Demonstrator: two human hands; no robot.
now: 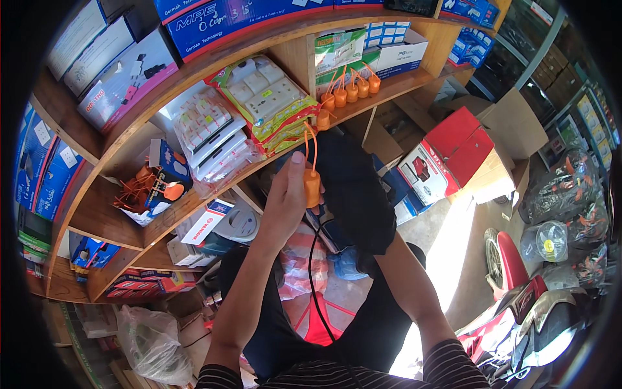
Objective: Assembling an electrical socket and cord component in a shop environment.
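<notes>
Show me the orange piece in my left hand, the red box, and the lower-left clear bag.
Orange piece (312, 188): head view, mid-body.
Red box (461, 148): head view, red panel.
Clear bag (154, 347): head view, crumpled middle.

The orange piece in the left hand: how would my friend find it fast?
Start at the big wooden shelf curving across the top, then find its row of orange pieces. Below that row's left end, the left hand pinches another orange piece with its loop up. Only this one is held; the row sits on the shelf.
</notes>
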